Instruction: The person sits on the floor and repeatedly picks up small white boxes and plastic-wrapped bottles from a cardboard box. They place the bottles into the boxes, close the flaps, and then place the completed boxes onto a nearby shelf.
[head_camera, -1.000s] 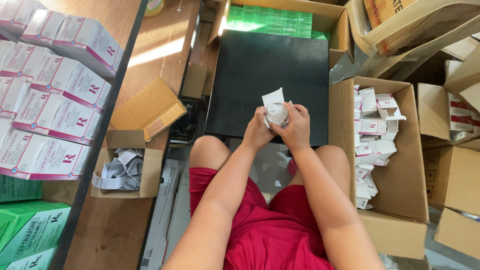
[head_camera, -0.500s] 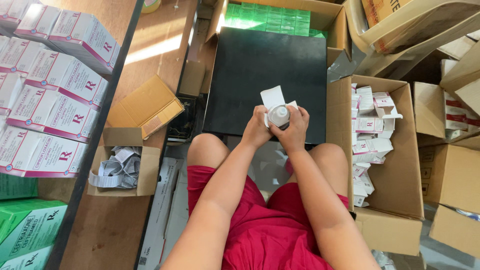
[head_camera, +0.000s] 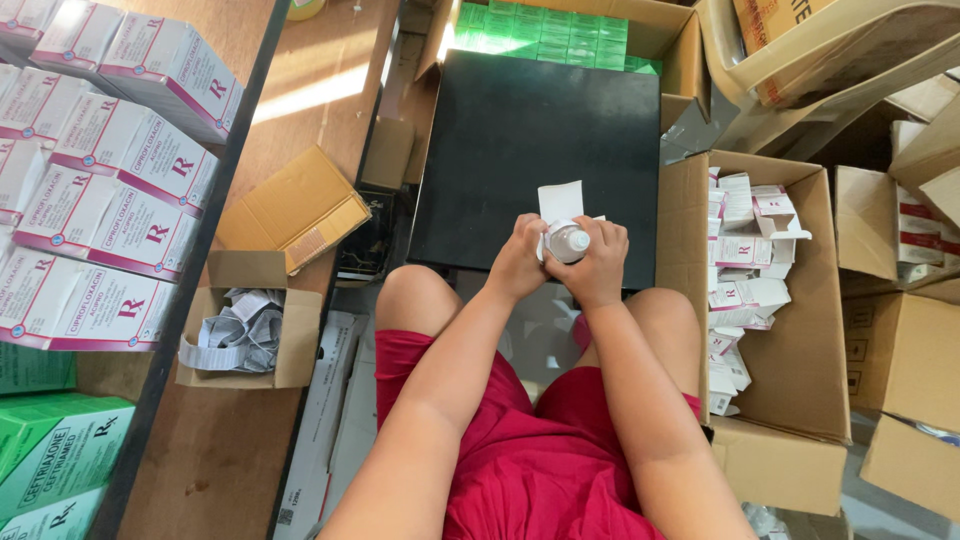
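Compared with half a second ago, the small clear bottle (head_camera: 569, 241) has been turned so that its pale cap end now points to the right, and the white carton (head_camera: 560, 203) behind it has been shifted slightly to the right; its open flap is still raised. Both hands have been kept together above the near edge of the black tabletop (head_camera: 535, 130).

The left hand (head_camera: 519, 263) is curled, with its thumb and fingers closed in a pinching grip on the left side of the bottle and carton. The right hand (head_camera: 598, 265) is wrapped around the bottle from the right, its grip closed on it with the fingers bent over the top. Both forearms are stretched forward from the lap, over the red shorts (head_camera: 540, 460).

The bottle is held in the air between the two hands, just in front of the knees. A cardboard box of white cartons (head_camera: 745, 250) is seen just to the right, and a smaller box of folded paper leaflets (head_camera: 240, 335) well to the left.
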